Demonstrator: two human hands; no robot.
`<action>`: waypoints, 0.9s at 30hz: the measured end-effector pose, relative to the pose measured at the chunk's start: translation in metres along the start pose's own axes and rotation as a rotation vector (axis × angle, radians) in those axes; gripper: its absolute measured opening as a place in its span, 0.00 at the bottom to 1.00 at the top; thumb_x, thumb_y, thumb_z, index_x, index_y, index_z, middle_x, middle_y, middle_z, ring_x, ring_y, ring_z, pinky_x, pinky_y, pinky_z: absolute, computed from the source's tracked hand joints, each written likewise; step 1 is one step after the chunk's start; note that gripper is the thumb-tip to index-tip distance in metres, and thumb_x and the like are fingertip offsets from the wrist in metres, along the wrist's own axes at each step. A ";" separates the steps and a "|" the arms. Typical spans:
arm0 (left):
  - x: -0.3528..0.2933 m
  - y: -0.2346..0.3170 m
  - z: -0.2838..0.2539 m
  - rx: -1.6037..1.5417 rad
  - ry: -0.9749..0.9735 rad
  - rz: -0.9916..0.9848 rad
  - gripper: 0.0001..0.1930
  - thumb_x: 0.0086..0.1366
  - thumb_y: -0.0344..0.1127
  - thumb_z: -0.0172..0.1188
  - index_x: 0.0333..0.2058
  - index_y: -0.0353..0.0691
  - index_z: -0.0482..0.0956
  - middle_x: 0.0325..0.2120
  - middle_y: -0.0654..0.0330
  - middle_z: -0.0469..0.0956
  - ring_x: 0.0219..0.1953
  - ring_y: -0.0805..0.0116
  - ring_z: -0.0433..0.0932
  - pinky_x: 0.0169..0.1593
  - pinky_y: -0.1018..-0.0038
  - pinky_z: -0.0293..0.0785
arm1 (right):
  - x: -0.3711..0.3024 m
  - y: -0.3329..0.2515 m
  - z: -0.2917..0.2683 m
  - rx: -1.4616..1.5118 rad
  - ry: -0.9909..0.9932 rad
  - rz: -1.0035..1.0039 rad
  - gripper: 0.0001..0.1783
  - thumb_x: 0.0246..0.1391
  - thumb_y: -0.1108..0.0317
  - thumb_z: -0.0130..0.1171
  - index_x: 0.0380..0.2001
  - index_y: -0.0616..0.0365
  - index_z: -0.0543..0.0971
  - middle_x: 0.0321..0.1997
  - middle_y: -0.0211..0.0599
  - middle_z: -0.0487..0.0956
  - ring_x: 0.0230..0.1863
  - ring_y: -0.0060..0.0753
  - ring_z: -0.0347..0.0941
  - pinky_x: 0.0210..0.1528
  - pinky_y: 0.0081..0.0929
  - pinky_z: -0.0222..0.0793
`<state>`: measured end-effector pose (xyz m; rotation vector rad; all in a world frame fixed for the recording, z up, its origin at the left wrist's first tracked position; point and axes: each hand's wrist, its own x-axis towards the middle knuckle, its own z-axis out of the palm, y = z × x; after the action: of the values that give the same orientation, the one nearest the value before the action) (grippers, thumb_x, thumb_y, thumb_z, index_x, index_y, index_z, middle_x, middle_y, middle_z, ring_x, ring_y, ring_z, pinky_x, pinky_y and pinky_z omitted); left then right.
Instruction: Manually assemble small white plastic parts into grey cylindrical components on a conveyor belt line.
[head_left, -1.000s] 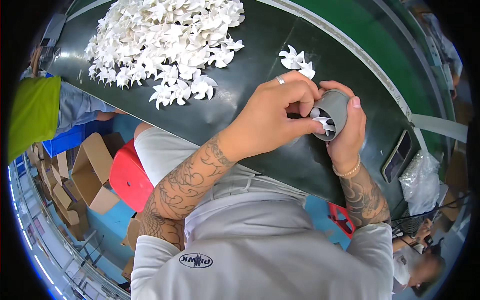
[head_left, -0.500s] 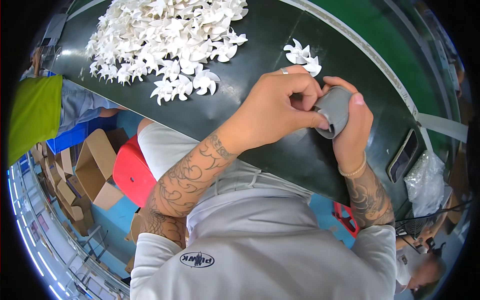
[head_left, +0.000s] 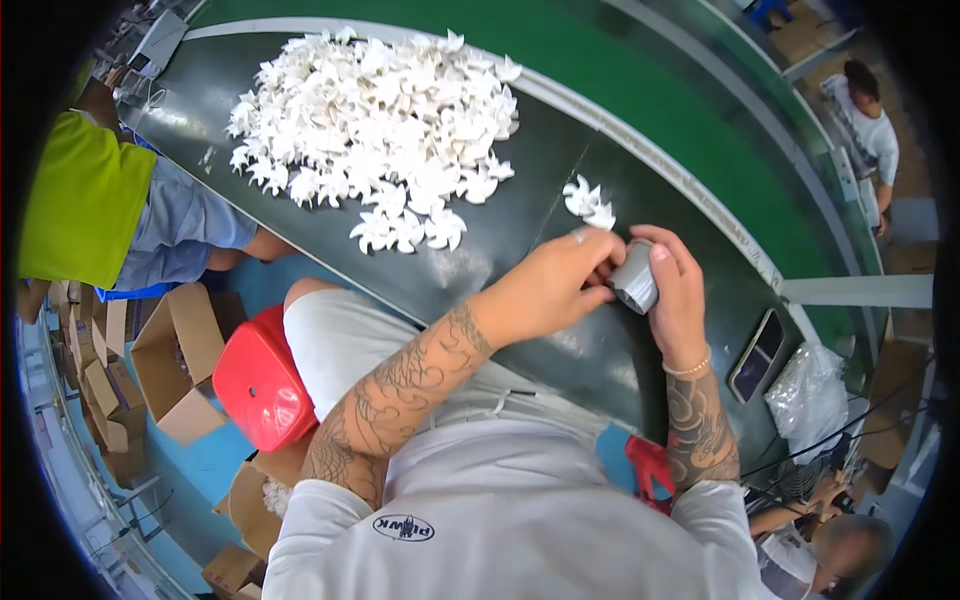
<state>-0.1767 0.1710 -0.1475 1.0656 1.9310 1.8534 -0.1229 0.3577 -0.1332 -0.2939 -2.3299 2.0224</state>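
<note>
- The right hand (head_left: 680, 300) is wrapped around a small grey cup-shaped piece (head_left: 636, 284). Its fingers curl over the top and the thumb sits on the side, so it grips the piece tight.
- The left hand (head_left: 550, 285) is pressed up against the same grey piece. Its fingertips are bent in and pinched at the open end of the piece. What they pinch is too small to see.
- The grey piece is held up between both hands, just above the dark table (head_left: 520, 240), near the person's side of it.
- Two little white flower-shaped pieces (head_left: 590, 200) lie on the table just behind the hands.
- A big pile of the same white pieces (head_left: 375, 120) lies farther back and to the left, well apart from the hands.
- A thin bracelet (head_left: 688, 367) is on the right wrist.
- A dark phone (head_left: 757, 340) lies flat on the table to the right of the right arm.
- A see-through plastic bag (head_left: 810, 395) sits just past the phone.
- A red stool (head_left: 255, 385) stands under the table by the person's left leg.
- Open brown cardboard boxes (head_left: 165, 370) sit on the blue floor to the left.
- Another person in a yellow-green top (head_left: 80, 200) sits at the far left end of the table.
</note>
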 end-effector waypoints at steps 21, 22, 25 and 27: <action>-0.003 -0.005 0.007 0.282 0.109 0.074 0.08 0.60 0.27 0.60 0.40 0.36 0.77 0.28 0.55 0.79 0.29 0.62 0.80 0.33 0.70 0.77 | 0.174 0.023 -0.074 -0.474 0.423 -0.279 0.57 0.48 0.84 0.51 0.73 0.46 0.31 0.76 0.52 0.44 0.73 0.58 0.49 0.64 0.28 0.59; -0.003 -0.004 0.008 0.276 0.098 0.066 0.08 0.60 0.27 0.60 0.39 0.36 0.77 0.27 0.55 0.79 0.28 0.61 0.80 0.33 0.70 0.76 | 0.173 0.023 -0.075 -0.467 0.421 -0.289 0.57 0.48 0.84 0.51 0.73 0.46 0.31 0.76 0.52 0.44 0.73 0.58 0.49 0.64 0.28 0.59; -0.001 0.000 0.008 0.284 0.082 0.069 0.07 0.60 0.28 0.59 0.38 0.37 0.76 0.28 0.55 0.78 0.30 0.57 0.79 0.34 0.66 0.76 | 0.170 0.034 -0.095 -0.217 0.378 -0.341 0.55 0.48 0.88 0.45 0.73 0.45 0.32 0.75 0.56 0.45 0.74 0.56 0.48 0.67 0.32 0.56; -0.001 0.003 0.009 0.294 0.077 0.077 0.06 0.60 0.28 0.58 0.37 0.37 0.75 0.29 0.54 0.78 0.32 0.53 0.79 0.36 0.62 0.75 | 0.172 0.038 -0.100 -0.056 0.411 -0.288 0.52 0.48 0.89 0.43 0.73 0.47 0.37 0.73 0.60 0.52 0.73 0.54 0.51 0.69 0.36 0.55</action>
<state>-0.1694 0.1764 -0.1460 1.1830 2.2914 1.7061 -0.2713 0.4897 -0.1718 -0.3187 -2.0415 1.5918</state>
